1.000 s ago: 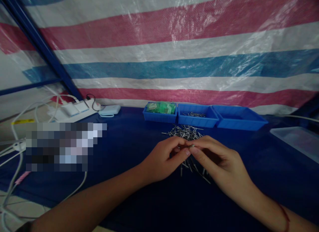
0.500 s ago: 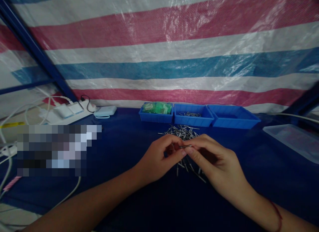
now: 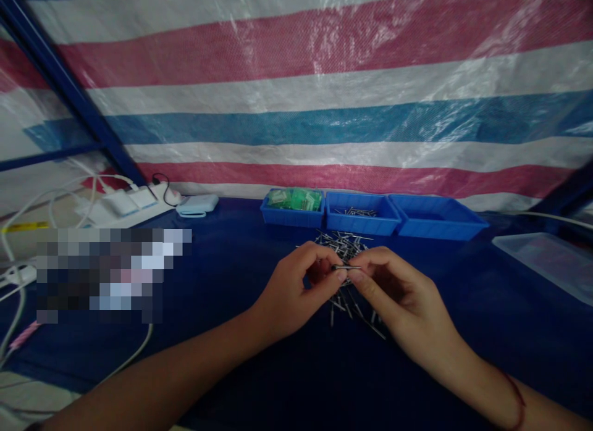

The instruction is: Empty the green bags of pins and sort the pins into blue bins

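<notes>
Over a loose pile of thin metal rods (image 3: 341, 241), both hands meet at a short, slim metal rod (image 3: 348, 268) with a dark tip at its left end. My left hand (image 3: 299, 289) is closed, thumb and forefinger pinching the rod's left part. My right hand (image 3: 407, 292), also closed, pinches the right part between thumb and forefinger. The rod lies roughly level across the small gap between the fingertips. What exact kind of part it is, I cannot tell. Below the hands, several more rods lie scattered on the dark blue table (image 3: 296, 381).
Behind the pile stand three blue bins: the left bin (image 3: 291, 220) holds green bagged items, the middle bin (image 3: 365, 224) metal rods, the right bin (image 3: 438, 228) nothing visible. A clear plastic lid (image 3: 546, 264) lies right. A power strip (image 3: 127, 212), cables and light-blue case (image 3: 198, 205) sit left.
The fingertips have parted slightly, so more of the rod and its dark tip show. Both hands still pinch it in nearly the same place; the view has shifted a little.
</notes>
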A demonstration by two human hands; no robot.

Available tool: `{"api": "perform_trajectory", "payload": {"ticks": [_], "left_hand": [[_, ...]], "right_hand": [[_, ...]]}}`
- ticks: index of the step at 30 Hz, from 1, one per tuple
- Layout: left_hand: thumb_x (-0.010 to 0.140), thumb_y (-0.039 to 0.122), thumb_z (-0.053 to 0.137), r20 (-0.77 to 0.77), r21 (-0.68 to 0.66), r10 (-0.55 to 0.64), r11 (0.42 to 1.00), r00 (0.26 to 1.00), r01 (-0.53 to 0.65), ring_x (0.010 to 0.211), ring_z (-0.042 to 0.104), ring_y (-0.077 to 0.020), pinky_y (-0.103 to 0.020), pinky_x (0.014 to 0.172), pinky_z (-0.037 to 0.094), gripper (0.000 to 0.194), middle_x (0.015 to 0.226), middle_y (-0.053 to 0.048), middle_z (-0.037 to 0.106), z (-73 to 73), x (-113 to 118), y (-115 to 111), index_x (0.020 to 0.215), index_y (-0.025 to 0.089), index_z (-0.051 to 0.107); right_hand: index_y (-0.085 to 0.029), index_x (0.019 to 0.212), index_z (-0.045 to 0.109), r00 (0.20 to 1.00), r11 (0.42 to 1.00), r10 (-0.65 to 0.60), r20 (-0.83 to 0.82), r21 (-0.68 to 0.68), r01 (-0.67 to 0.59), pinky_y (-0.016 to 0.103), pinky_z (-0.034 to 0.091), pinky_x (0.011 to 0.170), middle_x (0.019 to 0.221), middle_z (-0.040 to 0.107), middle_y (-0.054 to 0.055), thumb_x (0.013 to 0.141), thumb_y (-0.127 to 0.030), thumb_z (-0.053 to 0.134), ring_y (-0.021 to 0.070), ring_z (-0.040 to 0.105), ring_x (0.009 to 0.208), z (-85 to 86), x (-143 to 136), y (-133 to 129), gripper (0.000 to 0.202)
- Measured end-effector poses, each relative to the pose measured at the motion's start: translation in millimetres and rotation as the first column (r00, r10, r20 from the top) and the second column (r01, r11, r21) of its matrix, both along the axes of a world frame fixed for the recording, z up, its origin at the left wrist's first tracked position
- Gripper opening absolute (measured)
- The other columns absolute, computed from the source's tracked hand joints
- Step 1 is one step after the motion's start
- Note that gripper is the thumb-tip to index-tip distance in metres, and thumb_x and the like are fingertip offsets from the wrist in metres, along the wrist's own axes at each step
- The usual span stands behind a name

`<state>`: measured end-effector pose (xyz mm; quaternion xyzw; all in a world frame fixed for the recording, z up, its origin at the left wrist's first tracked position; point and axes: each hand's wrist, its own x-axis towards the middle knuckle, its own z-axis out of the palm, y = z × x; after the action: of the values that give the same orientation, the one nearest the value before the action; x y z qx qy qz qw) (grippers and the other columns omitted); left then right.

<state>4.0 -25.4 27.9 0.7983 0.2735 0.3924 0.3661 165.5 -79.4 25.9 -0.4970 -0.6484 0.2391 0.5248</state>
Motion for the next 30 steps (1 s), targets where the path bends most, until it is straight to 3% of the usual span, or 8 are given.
{"api": "perform_trajectory", "payload": {"ticks": [12,20,25,30], "left_hand": [[0.087,0.029,0.051,-0.040,0.004,0.040,0.999,0.998,-0.040,0.064,0.049,-0.0100,-0.022,0.060,0.039,0.018,0.069,0.002,0.054,6.2,-1,0,0.075,0.016,0.055],[0.090,0.032,0.047,-0.055,-0.066,0.040,0.997,0.998,-0.044,0.062,0.049,-0.0099,-0.022,0.059,0.039,0.018,0.072,0.002,0.055,4.4,-1,1,0.094,0.016,0.056],[0.091,0.034,0.044,-0.057,-0.084,0.044,0.995,0.997,-0.049,0.059,0.047,-0.0089,-0.022,0.056,0.038,0.021,0.071,0.002,0.054,3.5,-1,2,0.096,0.017,0.055],[0.091,0.033,0.044,-0.077,-0.048,0.055,0.997,0.995,-0.059,0.059,0.047,-0.0093,-0.023,0.056,0.038,0.021,0.072,0.001,0.055,2.6,-1,3,0.096,0.016,0.056]], "right_hand": [[-0.023,0.084,0.063,0.986,0.997,0.033,0.166,0.063,-0.044,0.028,0.046,0.064,0.082,0.060,0.001,0.085,-0.024,0.056,0.0144,0.058,0.075,4.7,3,1,0.008],[-0.023,0.085,0.064,0.982,0.997,-0.041,0.182,0.079,0.026,0.029,0.047,0.062,0.083,0.062,0.002,0.084,-0.028,0.057,0.0160,0.059,0.074,3.5,9,6,0.009],[-0.021,0.082,0.065,0.925,0.950,-0.277,0.259,0.215,0.224,0.030,0.046,0.060,0.084,0.063,0.004,0.082,-0.031,0.059,0.0170,0.058,0.072,11.5,34,28,0.011],[-0.019,0.082,0.066,0.711,0.836,-0.543,0.447,0.370,0.406,0.035,0.047,0.064,0.078,0.063,0.007,0.083,-0.030,0.054,0.0194,0.058,0.067,21.3,69,75,0.017]]}}
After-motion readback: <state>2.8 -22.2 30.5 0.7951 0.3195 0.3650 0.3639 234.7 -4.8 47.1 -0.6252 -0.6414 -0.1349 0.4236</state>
